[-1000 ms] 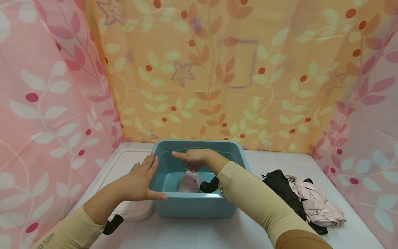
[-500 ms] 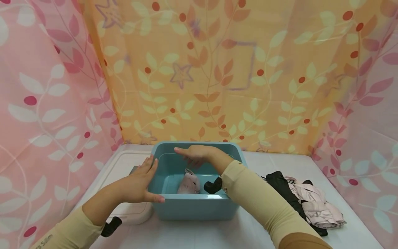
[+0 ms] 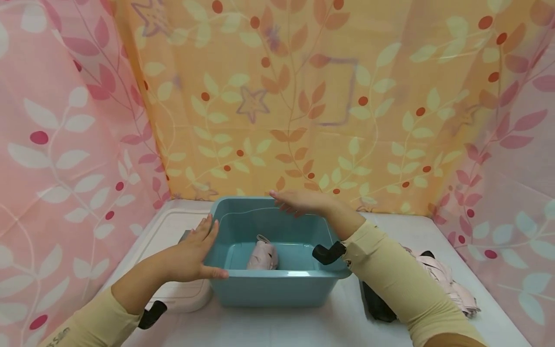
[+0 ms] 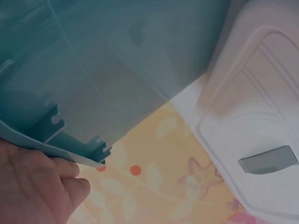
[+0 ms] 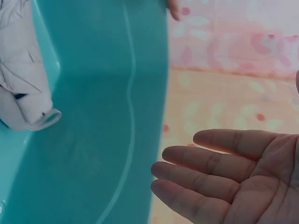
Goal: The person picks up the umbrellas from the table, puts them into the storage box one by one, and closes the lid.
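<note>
A blue plastic bin (image 3: 273, 289) stands in the middle of the table. On its floor, left of centre, lies a pale pink rolled fabric bundle (image 3: 263, 255) with a wrist loop, resembling a folded umbrella. My left hand (image 3: 188, 258) rests along the bin's left side, fingers spread and straight, thumb over the front rim; in the left wrist view the fingers (image 4: 70, 182) touch the rim from outside. Above the bin's back right, my right hand (image 3: 303, 201) hovers with straight fingers. Its palm, seen in the right wrist view, holds nothing.
A white lid (image 3: 173, 221) with a grey latch (image 4: 268, 161) lies left of the bin, under my left forearm. At the right are a black fabric item (image 3: 376, 301) and pleated pink fabric (image 3: 446, 279), partly hidden by my right sleeve. Patterned curtains (image 3: 282, 120) enclose the table.
My right hand has risen from near the pink bundle and moved right, out over the bin's back right. The bundle stays on the bin floor. My left hand has barely moved.
</note>
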The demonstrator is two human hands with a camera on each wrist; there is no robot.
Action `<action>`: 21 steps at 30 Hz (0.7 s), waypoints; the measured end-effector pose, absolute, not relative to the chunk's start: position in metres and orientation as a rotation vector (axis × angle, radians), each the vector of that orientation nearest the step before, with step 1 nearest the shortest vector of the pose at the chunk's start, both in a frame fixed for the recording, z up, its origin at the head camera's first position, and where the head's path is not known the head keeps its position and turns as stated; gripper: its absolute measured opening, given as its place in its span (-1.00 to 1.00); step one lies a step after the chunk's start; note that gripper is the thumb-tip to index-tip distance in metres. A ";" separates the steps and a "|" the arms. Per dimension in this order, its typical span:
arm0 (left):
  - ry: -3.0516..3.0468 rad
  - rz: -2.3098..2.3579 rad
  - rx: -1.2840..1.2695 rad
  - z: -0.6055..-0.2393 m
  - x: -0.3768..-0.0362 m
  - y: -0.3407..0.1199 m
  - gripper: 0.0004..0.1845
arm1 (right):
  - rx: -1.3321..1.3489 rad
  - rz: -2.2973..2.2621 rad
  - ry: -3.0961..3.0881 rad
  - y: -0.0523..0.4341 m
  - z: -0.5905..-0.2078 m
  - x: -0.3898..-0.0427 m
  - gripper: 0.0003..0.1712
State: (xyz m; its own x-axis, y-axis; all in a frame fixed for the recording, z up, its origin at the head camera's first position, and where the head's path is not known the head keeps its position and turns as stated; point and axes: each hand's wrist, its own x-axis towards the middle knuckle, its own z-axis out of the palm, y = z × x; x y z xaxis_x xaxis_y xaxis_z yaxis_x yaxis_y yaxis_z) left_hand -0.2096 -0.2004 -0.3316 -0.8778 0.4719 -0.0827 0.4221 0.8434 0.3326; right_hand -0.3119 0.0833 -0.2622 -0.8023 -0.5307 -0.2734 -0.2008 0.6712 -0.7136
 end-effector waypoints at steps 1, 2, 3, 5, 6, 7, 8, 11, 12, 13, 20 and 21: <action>2.861 0.462 0.695 -0.331 -0.210 -0.200 0.33 | -0.569 -0.967 2.428 0.087 -0.259 -0.310 -0.19; 2.863 0.462 0.694 -0.331 -0.209 -0.200 0.33 | -0.577 -0.977 2.435 0.091 -0.256 -0.309 -0.21; 2.865 0.461 0.692 -0.331 -0.209 -0.200 0.33 | -0.587 -0.981 2.450 0.095 -0.253 -0.309 -0.22; 2.874 0.447 0.688 -0.330 -0.209 -0.199 0.33 | -0.607 -1.015 2.460 0.105 -0.248 -0.307 -0.23; 2.879 0.439 0.687 -0.330 -0.209 -0.199 0.34 | -0.618 -1.036 2.460 0.111 -0.246 -0.307 -0.23; 2.884 0.427 0.689 -0.330 -0.210 -0.199 0.34 | -0.637 -1.052 2.460 0.117 -0.244 -0.306 -0.22; 2.888 0.421 0.691 -0.330 -0.210 -0.198 0.35 | -0.660 -1.069 2.462 0.125 -0.243 -0.306 -0.22; 2.897 0.412 0.693 -0.331 -0.211 -0.198 0.36 | -0.683 -1.140 2.454 0.147 -0.240 -0.302 -0.21; 2.900 0.408 0.688 -0.331 -0.211 -0.197 0.36 | -0.683 -1.153 2.464 0.154 -0.239 -0.301 -0.21; 2.898 0.413 0.688 -0.331 -0.211 -0.197 0.36 | -0.679 -1.173 2.473 0.162 -0.238 -0.299 -0.21; 2.871 0.431 0.682 -0.326 -0.210 -0.196 0.36 | -0.652 -1.302 2.587 0.208 -0.242 -0.288 -0.40; 2.867 0.432 0.684 -0.325 -0.211 -0.197 0.36 | -0.644 -1.331 2.597 0.214 -0.244 -0.287 -0.42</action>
State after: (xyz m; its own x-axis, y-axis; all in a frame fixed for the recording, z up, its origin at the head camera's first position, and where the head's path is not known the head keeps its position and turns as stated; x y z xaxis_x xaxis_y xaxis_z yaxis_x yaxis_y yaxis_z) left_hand -0.2107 -0.1969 -0.3250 -0.8822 0.4622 -0.0896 0.4154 0.8537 0.3142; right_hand -0.2865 0.2143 -0.2436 -0.8959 -0.4403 0.0587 -0.3047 0.5130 -0.8025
